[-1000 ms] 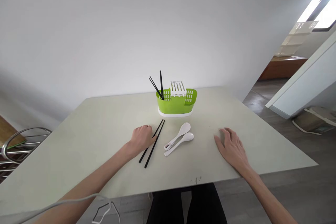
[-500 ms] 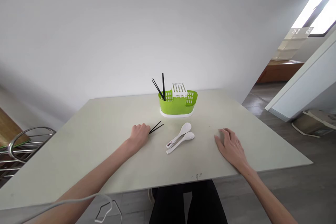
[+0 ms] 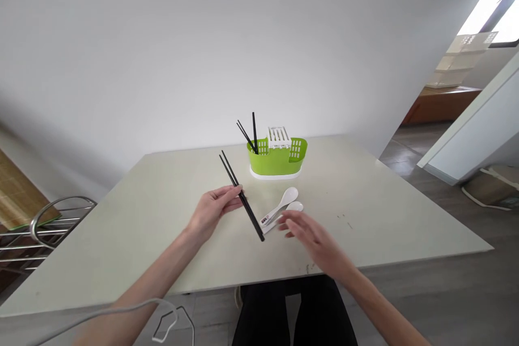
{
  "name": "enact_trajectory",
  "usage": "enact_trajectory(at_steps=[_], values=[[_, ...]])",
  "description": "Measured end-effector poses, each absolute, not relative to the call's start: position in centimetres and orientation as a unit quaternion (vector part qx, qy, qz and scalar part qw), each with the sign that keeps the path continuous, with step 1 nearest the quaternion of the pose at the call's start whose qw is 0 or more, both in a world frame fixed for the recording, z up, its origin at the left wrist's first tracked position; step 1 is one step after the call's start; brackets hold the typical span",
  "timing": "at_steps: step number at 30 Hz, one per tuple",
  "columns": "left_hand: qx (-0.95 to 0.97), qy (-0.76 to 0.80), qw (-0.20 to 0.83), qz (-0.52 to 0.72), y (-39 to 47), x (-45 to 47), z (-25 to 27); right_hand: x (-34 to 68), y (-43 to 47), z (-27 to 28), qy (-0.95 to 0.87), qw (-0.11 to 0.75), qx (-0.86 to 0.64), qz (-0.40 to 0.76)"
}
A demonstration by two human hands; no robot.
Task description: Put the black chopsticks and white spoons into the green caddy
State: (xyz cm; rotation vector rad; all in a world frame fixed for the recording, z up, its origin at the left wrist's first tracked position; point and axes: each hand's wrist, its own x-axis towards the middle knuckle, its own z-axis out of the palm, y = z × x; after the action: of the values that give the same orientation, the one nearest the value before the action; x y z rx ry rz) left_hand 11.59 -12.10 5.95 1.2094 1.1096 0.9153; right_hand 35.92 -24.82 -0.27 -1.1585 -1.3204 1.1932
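The left hand (image 3: pixel 211 211) has its fingers (image 3: pixel 232 192) pinched on a pair of black chopsticks (image 3: pixel 241 196), held slanted above the desk (image 3: pixel 141 216). The right hand (image 3: pixel 314 235) hovers with fingers spread loosely, holding nothing, just beside two white spoons (image 3: pixel 281 206) lying on the desk. Beyond them stands a green cutlery holder (image 3: pixel 278 159) with more chopsticks upright in its left end.

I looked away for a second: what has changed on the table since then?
The left hand has lifted the pair of black chopsticks off the table. The right hand left the table edge and moved in toward them. The white spoons and green holder stayed put.
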Motion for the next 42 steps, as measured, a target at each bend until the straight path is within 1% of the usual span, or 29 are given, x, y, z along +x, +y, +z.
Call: enact_trajectory(at_steps=[2,5,10,14,25,34,42], values=[[0.496,0.459,0.622,0.396,-13.2,12.9,4.9,33.4,-24.4,1.0,-0.508,0.477,-0.42,0.581],[0.484,0.447,0.636,0.401,-14.5,14.1,4.0,31.3,-24.1,1.5,-0.47,0.451,-0.399,0.645],[0.501,0.452,0.628,0.387,-15.0,13.8,3.8,31.2,-24.2,0.8,-0.463,0.464,-0.421,0.627],[0.494,0.46,0.616,0.406,-14.7,13.1,3.7,31.9,-24.5,0.6,-0.456,0.457,-0.422,0.636],[0.472,0.457,0.628,0.417,-14.5,12.3,3.9,33.3,-24.8,-0.4,-0.476,0.453,-0.427,0.621],[0.469,0.433,0.646,0.418,-14.1,12.1,3.8,34.2,-25.3,1.0,-0.473,0.424,-0.421,0.648],[0.466,0.436,0.649,0.413,-14.1,12.1,4.4,34.9,-25.6,1.1,-0.47,0.416,-0.421,0.654]])
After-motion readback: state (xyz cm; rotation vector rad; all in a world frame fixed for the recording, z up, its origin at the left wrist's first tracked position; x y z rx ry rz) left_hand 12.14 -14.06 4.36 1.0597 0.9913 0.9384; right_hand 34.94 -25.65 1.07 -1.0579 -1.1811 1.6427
